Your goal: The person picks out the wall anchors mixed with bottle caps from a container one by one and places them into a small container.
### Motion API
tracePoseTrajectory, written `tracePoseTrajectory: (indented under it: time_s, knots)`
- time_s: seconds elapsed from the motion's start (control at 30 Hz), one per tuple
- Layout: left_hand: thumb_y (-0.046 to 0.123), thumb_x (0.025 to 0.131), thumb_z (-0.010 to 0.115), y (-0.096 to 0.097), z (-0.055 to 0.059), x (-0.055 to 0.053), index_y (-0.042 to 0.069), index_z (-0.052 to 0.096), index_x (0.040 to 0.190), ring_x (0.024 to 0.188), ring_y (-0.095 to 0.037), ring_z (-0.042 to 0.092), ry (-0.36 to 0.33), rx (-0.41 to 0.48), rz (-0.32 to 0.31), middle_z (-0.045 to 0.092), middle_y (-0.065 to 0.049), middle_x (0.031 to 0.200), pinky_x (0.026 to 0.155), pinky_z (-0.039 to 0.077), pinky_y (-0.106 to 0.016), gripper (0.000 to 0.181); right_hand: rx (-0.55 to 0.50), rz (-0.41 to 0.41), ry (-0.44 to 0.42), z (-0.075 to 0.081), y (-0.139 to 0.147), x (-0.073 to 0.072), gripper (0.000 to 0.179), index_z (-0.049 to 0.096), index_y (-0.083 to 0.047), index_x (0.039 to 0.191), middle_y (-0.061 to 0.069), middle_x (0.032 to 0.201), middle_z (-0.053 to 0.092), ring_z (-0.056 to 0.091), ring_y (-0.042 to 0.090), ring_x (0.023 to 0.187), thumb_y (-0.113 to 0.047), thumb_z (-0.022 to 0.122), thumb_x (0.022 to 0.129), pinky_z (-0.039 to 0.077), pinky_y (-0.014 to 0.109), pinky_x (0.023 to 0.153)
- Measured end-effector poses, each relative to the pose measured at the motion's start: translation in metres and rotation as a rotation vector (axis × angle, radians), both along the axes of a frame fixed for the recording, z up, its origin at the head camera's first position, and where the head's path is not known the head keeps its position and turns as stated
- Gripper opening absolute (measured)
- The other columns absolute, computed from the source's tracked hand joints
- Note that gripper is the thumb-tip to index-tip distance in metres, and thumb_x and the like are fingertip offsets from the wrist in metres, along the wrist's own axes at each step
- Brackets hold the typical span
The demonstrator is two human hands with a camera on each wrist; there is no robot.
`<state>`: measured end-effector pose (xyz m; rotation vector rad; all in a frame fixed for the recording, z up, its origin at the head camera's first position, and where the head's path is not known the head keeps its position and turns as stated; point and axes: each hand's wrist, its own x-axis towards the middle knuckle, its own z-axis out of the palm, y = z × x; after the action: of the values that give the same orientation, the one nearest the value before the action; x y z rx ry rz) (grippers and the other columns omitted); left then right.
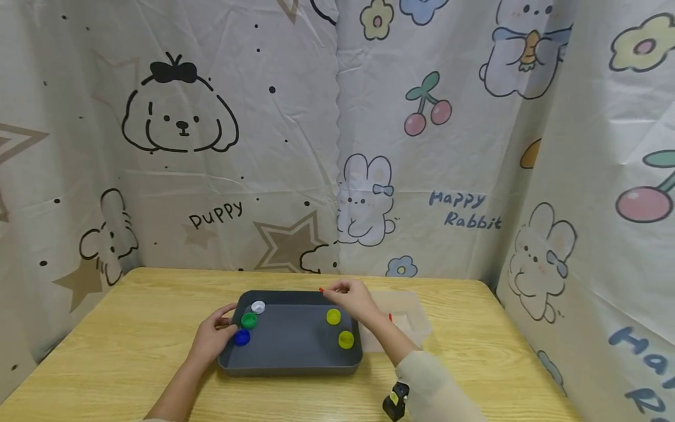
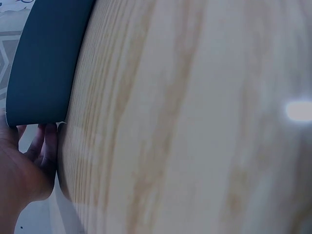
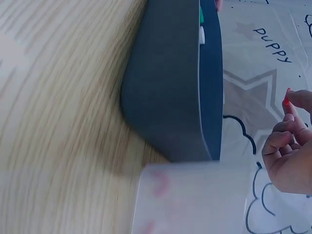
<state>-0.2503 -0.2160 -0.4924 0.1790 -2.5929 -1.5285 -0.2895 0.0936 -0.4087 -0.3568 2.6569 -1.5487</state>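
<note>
My left hand point(image 1: 212, 335) grips the left wall of a dark grey tray point(image 1: 295, 371), its thumb at the rim near the blue cap and its fingers against the outside. In the left wrist view, that hand's fingers lie at the tray's end wall point(image 2: 41, 63). My right hand point(image 1: 352, 300) is raised over the tray's far right corner and pinches a small red piece point(image 3: 286, 97) between thumb and fingertip. Inside the tray, a white cap point(image 1: 258, 307), a green cap point(image 1: 249, 320) and a blue cap point(image 1: 242, 337) line the left side. Two yellow caps point(image 1: 333, 317) sit on the right.
A translucent, whitish box point(image 1: 419, 310) stands against the tray's right side, with red pieces point(image 1: 391, 318) in it. A small black device point(image 1: 395, 401) is by the right sleeve point(image 1: 437, 387). Printed cloth point(image 1: 295, 146) hangs behind the wooden table point(image 1: 158, 310).
</note>
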Motion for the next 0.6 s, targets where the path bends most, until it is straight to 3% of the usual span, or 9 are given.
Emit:
tracePoseTrajectory:
  time_s: [0.27, 0.43, 0.6]
  knots:
    - [0.009, 0.085, 0.058, 0.000, -0.001, 0.001, 0.007, 0.049, 0.135, 0.103, -0.031, 0.057, -0.015, -0.001, 0.006, 0.058, -0.023, 0.112, 0.081, 0.046, -0.035, 0.051, 0.029, -0.048, 0.024, -0.003, 0.028, 0.001, 0.020, 0.070, -0.011, 0.089, 0.001, 0.085, 0.064, 0.052, 0.013, 0.075, -0.029, 0.068, 0.083, 0.044, 0.027, 0.066]
    - [0.009, 0.084, 0.058, 0.001, -0.001, 0.001, 0.007, 0.048, 0.135, 0.103, -0.031, 0.057, -0.015, -0.004, 0.005, 0.058, -0.023, 0.112, 0.082, 0.047, -0.036, 0.052, 0.032, -0.098, 0.019, -0.003, 0.045, 0.000, 0.017, 0.070, -0.011, 0.087, 0.000, 0.079, 0.060, 0.049, 0.014, 0.072, -0.027, 0.069, 0.083, 0.040, 0.027, 0.063]
    - [0.008, 0.084, 0.058, 0.001, -0.001, 0.000, 0.007, 0.048, 0.135, 0.102, -0.031, 0.058, -0.012, -0.007, 0.008, 0.058, -0.022, 0.111, 0.079, 0.046, -0.031, 0.051, 0.043, -0.131, 0.013, -0.003, 0.059, 0.000, 0.015, 0.070, -0.010, 0.087, 0.000, 0.075, 0.057, 0.046, 0.013, 0.066, -0.024, 0.068, 0.083, 0.038, 0.026, 0.058]
